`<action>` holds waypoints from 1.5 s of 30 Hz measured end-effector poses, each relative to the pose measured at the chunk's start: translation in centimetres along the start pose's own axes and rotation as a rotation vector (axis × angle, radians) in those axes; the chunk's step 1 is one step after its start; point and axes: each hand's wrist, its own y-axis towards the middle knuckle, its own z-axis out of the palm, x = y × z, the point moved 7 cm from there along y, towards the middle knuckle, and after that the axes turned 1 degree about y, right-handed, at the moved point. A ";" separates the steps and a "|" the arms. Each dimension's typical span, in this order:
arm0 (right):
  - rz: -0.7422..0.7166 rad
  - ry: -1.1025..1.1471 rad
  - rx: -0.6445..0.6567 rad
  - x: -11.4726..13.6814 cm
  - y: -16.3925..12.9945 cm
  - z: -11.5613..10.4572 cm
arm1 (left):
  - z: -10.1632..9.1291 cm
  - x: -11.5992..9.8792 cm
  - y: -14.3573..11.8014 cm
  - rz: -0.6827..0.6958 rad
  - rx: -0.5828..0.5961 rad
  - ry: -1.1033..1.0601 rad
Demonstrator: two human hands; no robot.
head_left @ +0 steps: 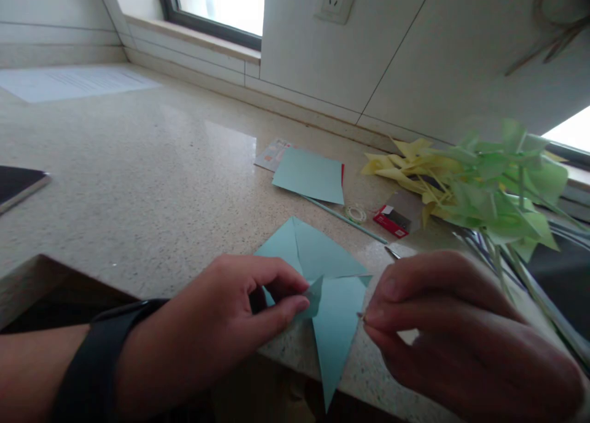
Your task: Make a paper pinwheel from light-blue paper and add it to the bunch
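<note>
Clamped in the left grip [225, 306], thumb against fingertip: a curled-up corner of the paper [338, 324]. Across at the right grip [442, 324], tips together on a tiny object [361, 316], too small to identify, just beside the paper's edge. And the paper itself, lying on the surface [161, 183] between the two grips and spreading out beyond the left one, with a long point reaching nearer than both, apparently past the surface's edge.

Handling now: surely very light, thin and bendy, yet seemingly crisp enough to spring open from a curl. Probably not slippery, but easy to crease and perhaps to tear at the inner ends of the slits. Best taken softly by a flap corner, as at the left grip; best steadied with a flat touch near the middle.

And for looks: pale blue-green, plain, matt, nearly flat beyond the grips, rolled and shaded at the left grip, tapering sharply at the point.
</note>
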 end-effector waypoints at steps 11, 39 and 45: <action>0.009 0.115 0.093 -0.3 0.2 2.9 | -0.4 -0.7 0.0 0.090 -0.035 -0.106; 0.014 0.203 0.075 -0.1 1.2 3.5 | 0.1 -0.3 -0.4 0.049 0.038 -0.118; 0.028 0.252 0.099 -0.3 1.0 3.7 | 0.2 -0.3 -0.4 0.052 0.034 -0.106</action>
